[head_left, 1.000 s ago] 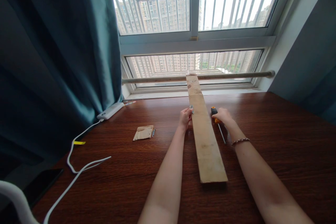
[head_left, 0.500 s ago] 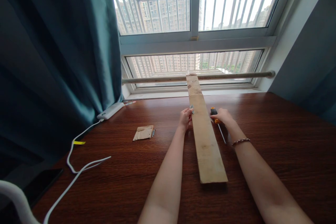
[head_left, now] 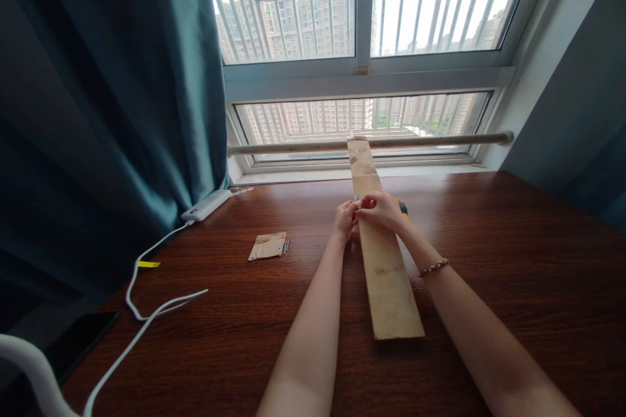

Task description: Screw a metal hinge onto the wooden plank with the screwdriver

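A long pale wooden plank lies on the dark wooden table, its far end resting on a rail by the window. My left hand is closed at the plank's left edge, pinching a small metal fitting there. My right hand reaches across the plank with its fingertips pinched at the same fitting. Behind my right hand lies a screwdriver with an orange and black handle, mostly hidden.
A small scrap of wood with screws beside it lies to the left. A white power bank and white cables sit near the teal curtain. A dark phone lies at the table's left edge.
My right hand has left the screwdriver on the table and moved left over the plank to the metal fitting. My left hand has stayed put.
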`<state>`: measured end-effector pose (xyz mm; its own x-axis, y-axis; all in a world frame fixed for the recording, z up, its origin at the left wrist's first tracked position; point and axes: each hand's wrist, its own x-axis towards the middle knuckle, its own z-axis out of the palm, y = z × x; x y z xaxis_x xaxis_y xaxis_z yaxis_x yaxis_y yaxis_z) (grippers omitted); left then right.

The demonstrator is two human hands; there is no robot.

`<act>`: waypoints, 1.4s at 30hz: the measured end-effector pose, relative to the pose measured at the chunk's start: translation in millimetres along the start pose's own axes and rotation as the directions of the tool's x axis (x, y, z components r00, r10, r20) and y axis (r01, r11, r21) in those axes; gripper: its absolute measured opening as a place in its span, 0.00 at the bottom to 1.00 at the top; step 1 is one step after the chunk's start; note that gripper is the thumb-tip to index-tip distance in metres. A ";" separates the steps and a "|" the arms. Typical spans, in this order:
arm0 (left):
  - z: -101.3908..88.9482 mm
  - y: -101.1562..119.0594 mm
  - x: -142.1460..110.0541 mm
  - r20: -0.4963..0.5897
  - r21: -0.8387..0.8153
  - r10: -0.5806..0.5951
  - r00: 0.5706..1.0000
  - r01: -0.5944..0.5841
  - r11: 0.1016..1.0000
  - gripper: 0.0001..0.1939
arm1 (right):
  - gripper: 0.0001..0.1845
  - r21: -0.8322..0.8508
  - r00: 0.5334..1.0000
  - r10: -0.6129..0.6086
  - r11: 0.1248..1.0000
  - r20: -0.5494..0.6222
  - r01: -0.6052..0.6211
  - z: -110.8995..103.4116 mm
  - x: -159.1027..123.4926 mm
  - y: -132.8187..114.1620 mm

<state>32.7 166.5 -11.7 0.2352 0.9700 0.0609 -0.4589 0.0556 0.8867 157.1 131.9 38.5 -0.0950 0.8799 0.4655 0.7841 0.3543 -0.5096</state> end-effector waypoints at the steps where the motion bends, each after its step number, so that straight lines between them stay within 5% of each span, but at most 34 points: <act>1: -0.3 -0.3 0.1 0.001 -0.006 -0.003 1.000 0.003 1.000 0.14 | 0.07 -0.004 1.000 0.027 1.000 -0.016 -0.027 2.0 -0.6 -0.3; 6: -1.4 -1.6 0.2 0.003 -0.023 -0.009 1.000 0.009 1.000 0.13 | 0.07 0.032 0.995 0.094 0.995 -0.038 -0.093 5.7 -1.2 -0.1; 25: -4.3 -4.9 3.3 -0.019 0.021 0.038 0.999 -0.037 0.999 0.12 | 0.06 0.027 0.999 0.039 0.999 -0.023 -0.038 5.7 -3.1 2.6; 32: -3.8 -5.6 3.1 -0.033 0.018 0.052 0.998 -0.051 0.999 0.13 | 0.18 0.466 0.995 0.081 0.884 -0.059 -0.044 6.7 4.5 3.5; 36: -4.8 -7.2 4.4 -0.028 0.014 0.050 0.998 -0.050 0.999 0.15 | 0.21 0.604 0.965 0.250 0.781 -0.075 -0.155 8.3 7.9 6.2; 39: -5.5 -8.4 5.3 -0.025 0.013 0.050 0.998 -0.050 0.999 0.15 | 0.20 0.637 0.942 0.329 0.740 -0.064 -0.216 8.9 8.0 8.6; 42: -5.5 -8.4 5.3 -0.023 0.013 0.050 0.998 -0.050 0.999 0.15 | 0.16 0.514 0.944 0.317 0.826 -0.087 -0.230 10.1 9.0 9.0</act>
<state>33.1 172.5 -21.4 0.1918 0.9768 0.0948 -0.4592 0.0040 0.8883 157.0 146.2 30.8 0.2123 0.9158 0.3408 0.3540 0.2530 -0.9004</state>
